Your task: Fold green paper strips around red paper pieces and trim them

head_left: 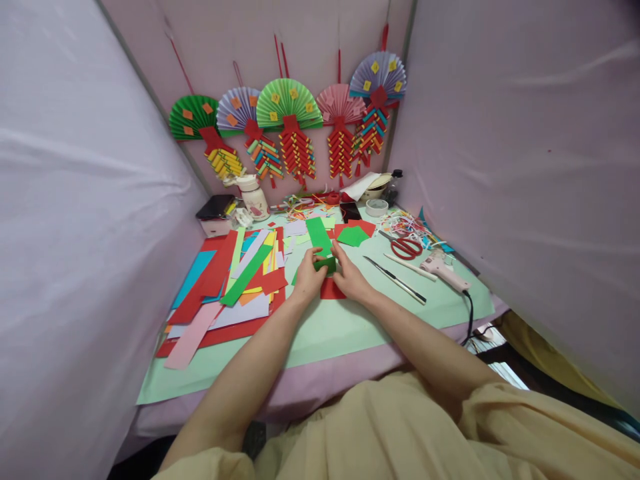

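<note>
Both hands meet over the middle of the table around a small dark green piece of paper (pixel 326 265), which looks bent or folded. My left hand (pixel 309 275) has its fingers closed on the left end of this piece. At its right edge is my right hand (pixel 350 275), its thumb and fingertips close against the paper; whether they pinch it is hard to tell. A red paper (pixel 331 289) lies beneath and between the hands. Just beyond the fingertips lies a bright green strip (pixel 319 235). Green squares (pixel 353 235) rest on red ones to the right.
Stacked coloured paper (pixel 205 293) covers the left side. On the right lie red-handled scissors (pixel 406 248), a craft knife (pixel 395 280), a white stick (pixel 410 267) and a corded glue gun (pixel 445 272). A bottle (pixel 254 199) stands behind; paper fans (pixel 289 103) hang on the back wall.
</note>
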Action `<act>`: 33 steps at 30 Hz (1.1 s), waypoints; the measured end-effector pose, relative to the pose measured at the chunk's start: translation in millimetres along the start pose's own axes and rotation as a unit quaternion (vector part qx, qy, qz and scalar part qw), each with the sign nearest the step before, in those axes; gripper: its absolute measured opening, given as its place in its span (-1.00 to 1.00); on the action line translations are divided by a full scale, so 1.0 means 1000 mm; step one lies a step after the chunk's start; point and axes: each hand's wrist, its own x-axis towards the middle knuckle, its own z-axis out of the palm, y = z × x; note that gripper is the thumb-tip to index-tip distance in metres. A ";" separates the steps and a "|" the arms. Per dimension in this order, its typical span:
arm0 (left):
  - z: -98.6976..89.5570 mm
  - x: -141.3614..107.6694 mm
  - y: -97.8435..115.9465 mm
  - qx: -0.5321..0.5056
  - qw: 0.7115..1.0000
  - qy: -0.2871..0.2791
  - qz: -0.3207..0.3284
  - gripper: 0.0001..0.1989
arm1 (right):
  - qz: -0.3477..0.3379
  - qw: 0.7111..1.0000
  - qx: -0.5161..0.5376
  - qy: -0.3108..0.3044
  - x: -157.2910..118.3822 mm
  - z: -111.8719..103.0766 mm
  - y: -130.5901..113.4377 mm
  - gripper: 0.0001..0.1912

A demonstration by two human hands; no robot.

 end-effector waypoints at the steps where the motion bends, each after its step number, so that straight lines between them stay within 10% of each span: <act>1: 0.000 0.000 0.000 -0.004 1.000 0.001 -0.001 -0.53 | -0.014 1.000 -0.023 0.004 0.000 -0.001 0.000 -0.10; 24: -0.001 0.000 0.001 0.009 1.000 0.009 -0.021 -0.56 | 0.052 0.989 0.136 -0.020 0.002 0.006 0.011 -0.04; 33: -0.001 0.001 0.000 -0.049 0.999 -0.008 -0.006 -0.60 | 0.047 0.992 0.027 0.110 0.008 -0.013 -0.003 -0.80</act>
